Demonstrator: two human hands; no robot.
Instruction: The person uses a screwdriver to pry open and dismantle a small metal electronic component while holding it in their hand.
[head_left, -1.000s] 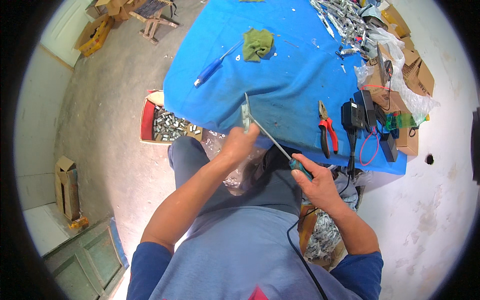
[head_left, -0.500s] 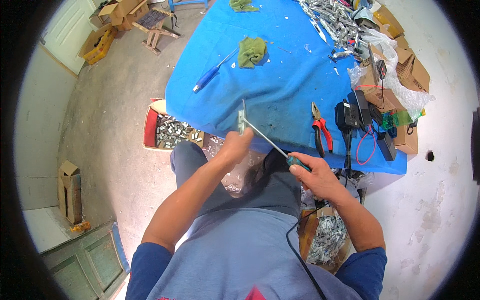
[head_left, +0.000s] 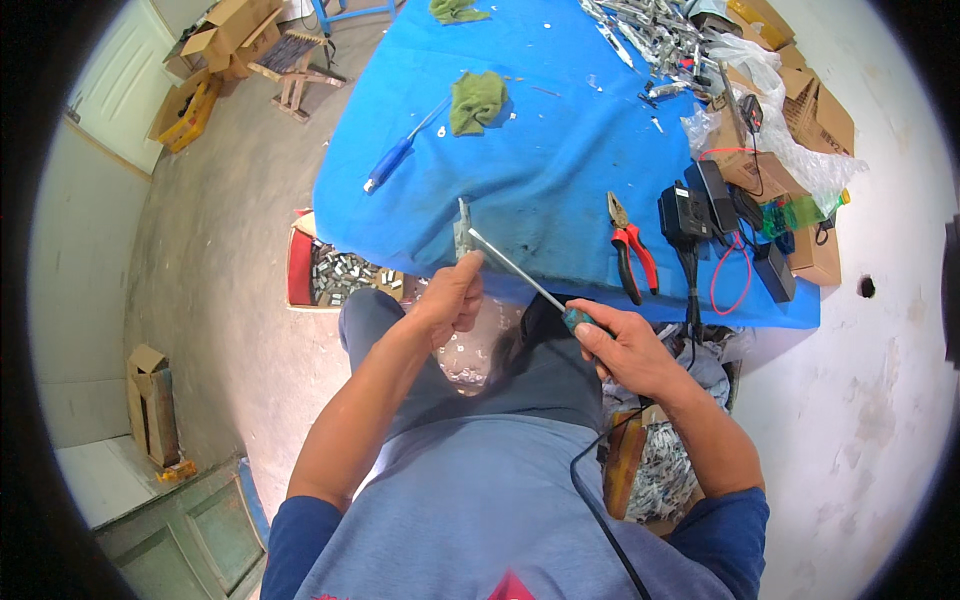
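Observation:
My left hand [head_left: 452, 298] is closed around the lower end of a slim silver metal piece [head_left: 463, 238], which points up and away over the table's near edge. A thin tip sticks out at its top. In my right hand [head_left: 630, 345] is a screwdriver [head_left: 530, 279] with a teal handle, its shaft slanting up to the left. The tip of that shaft meets or nearly meets the side of the metal piece; contact cannot be made out for sure. Red-handled pliers [head_left: 630, 248] lie on the blue cloth to the right, jaws pointing away.
A blue-handled screwdriver [head_left: 391, 164] and a green rag [head_left: 478, 103] lie on the blue-covered table [head_left: 560, 150]. At the right are black power adapters [head_left: 685, 212], a green bottle [head_left: 800, 215] and heaped metal pieces [head_left: 655, 45]. A box of small metal parts [head_left: 345, 273] stands lower left.
The view has shifted, so the table and both hands appear farther left. My left hand's fingers have moved slightly on the metal piece; the screwdriver tip stays by its side.

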